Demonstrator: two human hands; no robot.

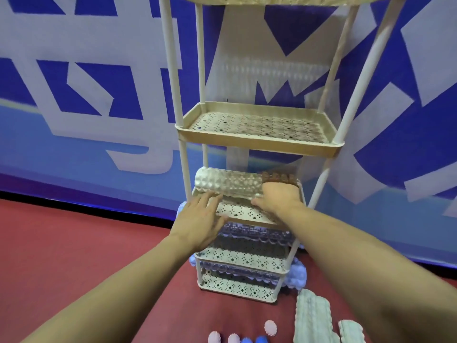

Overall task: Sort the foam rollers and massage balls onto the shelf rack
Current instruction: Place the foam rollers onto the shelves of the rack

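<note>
A cream shelf rack (257,142) with perforated trays stands against the wall. On its third tray lies a white knobbly foam roller (227,181), with a brown roller (279,178) at its right end. My right hand (277,196) rests on the white roller's right end, fingers curled over it. My left hand (200,219) is flat and spread at the tray's front left edge, just below the roller. Purple rollers (254,233) fill the two lower trays. Spiky massage balls (270,327), pink and blue, lie on the floor near the bottom edge.
Two pale green foam rollers (312,315) lie on the red floor at the right of the rack's base. The second tray (259,125) holds nothing. A blue and white banner wall stands right behind the rack.
</note>
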